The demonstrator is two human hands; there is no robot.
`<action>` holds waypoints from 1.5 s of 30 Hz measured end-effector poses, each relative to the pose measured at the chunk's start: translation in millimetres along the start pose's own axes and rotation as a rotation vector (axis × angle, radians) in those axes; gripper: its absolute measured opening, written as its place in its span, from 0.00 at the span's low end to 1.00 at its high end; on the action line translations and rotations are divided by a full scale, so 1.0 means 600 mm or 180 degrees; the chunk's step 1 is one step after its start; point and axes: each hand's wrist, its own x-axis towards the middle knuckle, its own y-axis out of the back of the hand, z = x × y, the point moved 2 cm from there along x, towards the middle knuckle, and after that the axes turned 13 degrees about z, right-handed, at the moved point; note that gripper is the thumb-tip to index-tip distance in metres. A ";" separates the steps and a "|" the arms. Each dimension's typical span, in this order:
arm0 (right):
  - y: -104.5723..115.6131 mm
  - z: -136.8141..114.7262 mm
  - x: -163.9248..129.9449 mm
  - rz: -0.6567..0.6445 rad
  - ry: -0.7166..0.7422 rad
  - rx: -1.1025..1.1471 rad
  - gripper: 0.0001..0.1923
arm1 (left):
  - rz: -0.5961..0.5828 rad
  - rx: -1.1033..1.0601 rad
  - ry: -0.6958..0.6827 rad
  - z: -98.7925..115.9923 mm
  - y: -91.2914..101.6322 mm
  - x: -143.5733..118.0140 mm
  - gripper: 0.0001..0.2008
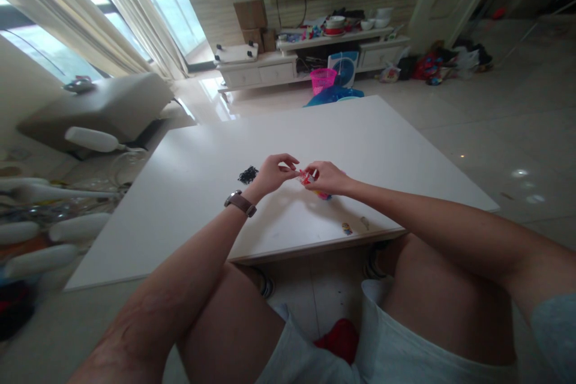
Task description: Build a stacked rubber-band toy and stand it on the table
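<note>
My right hand (329, 178) is closed around a small red-and-white piece (305, 177) that looks like a plastic wrapper, just above the white table (342, 132). Thumb and forefinger of my left hand (275, 174) come together at its left edge; what lies between these fingertips is too small to tell. Under my right hand a yellow, pink and blue thing (323, 195) shows in part. Left of my left hand lies a heap of small black loops (248, 175). Closer to the near edge are a yellow-and-blue cartoon figure piece (346, 228) and a pale clear piece (365, 223).
White-topped chairs (92, 139) stand along the table's left side. Beyond the far edge are a blue thing (335, 95), a pink basket (323, 79) and a low white cabinet (265, 74) with bowls on it. Bags (427, 66) lie on the floor at the right.
</note>
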 end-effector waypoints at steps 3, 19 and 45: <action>0.000 0.000 0.000 0.0015 -0.0007 0.0077 0.16 | 0.0073 0.0004 0.0028 0.000 0.001 0.000 0.17; 0.000 0.000 0.001 0.0085 -0.0153 0.0344 0.17 | 0.0369 -0.0058 -0.0233 0.001 0.001 0.003 0.11; 0.013 -0.035 -0.031 0.0302 0.1372 0.0273 0.12 | -0.1770 0.1032 -0.0115 0.036 -0.022 -0.037 0.24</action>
